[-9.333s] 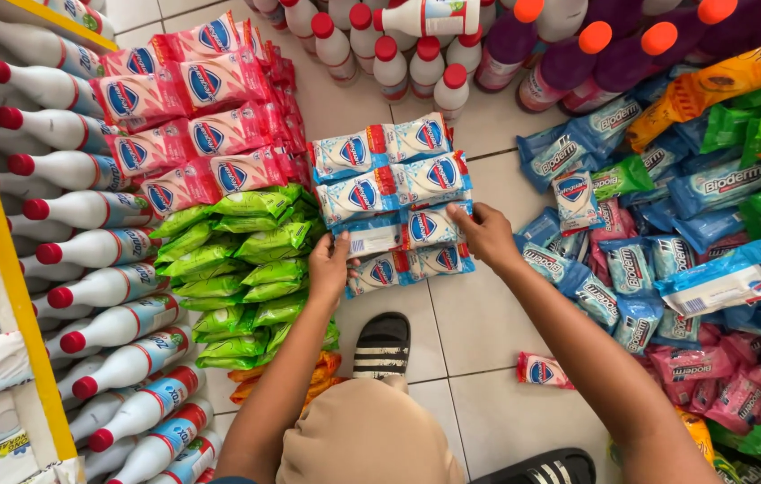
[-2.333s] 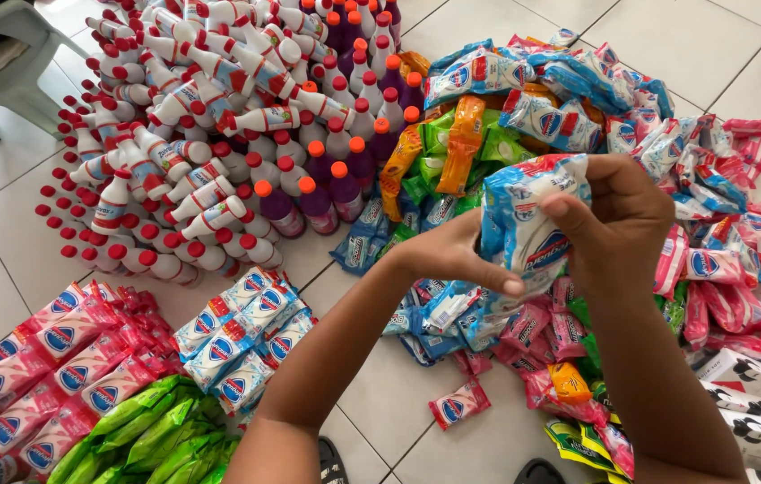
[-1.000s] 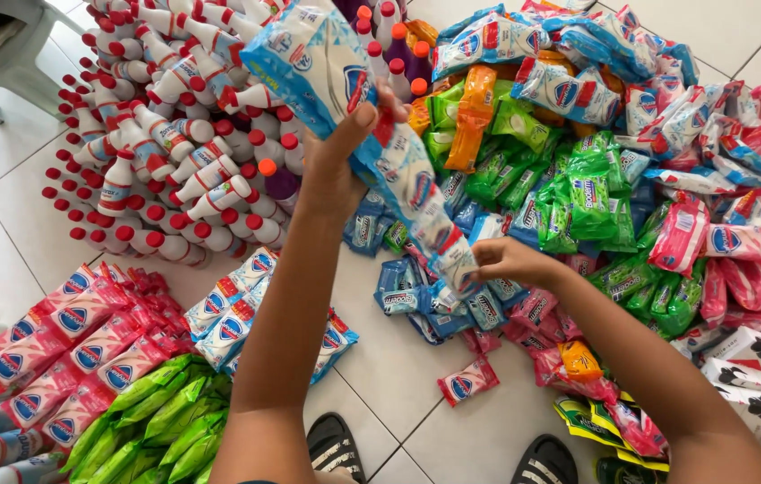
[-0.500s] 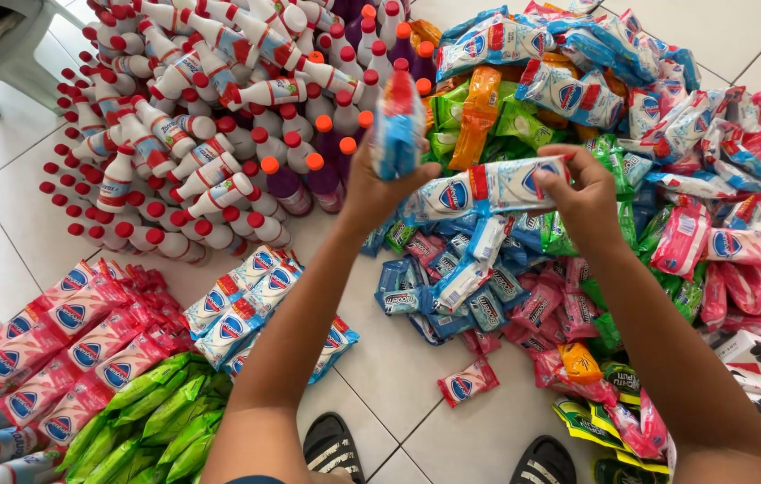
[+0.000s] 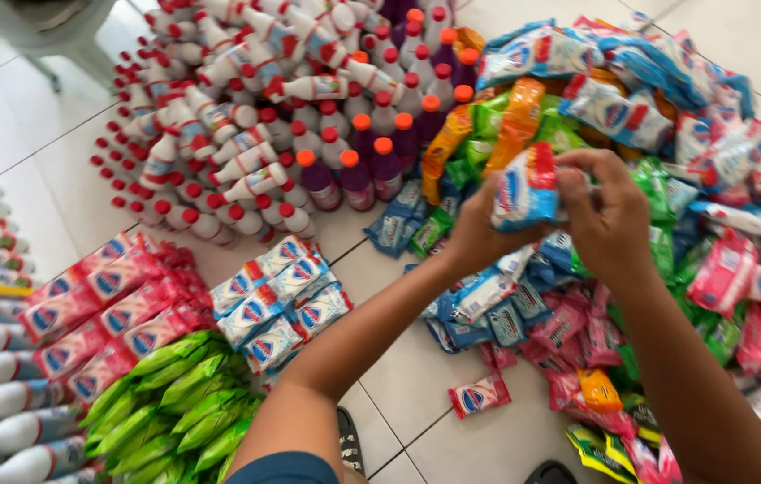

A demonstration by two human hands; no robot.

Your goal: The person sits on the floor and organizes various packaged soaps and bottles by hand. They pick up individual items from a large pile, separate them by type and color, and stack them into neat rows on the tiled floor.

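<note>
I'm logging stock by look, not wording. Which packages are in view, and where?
Folded sachet strip: held in both hands, white-blue with red edge.
Pink sachets: rows, floor left.
Green sachets: stacked, lower left.
White bottles: red caps, top left.
Purple bottles: orange caps, centre.

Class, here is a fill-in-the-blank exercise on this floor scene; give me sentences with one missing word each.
1. Both hands hold a folded blue-and-white plastic sachet strip with a ____ band.
2. The purple plastic bottles have ____ caps.
3. The neat stack of long plastic packets beside the left arm is ____.
4. A single pink sachet lies on the tiled ____.

Missing words: red; orange; green; floor
</note>
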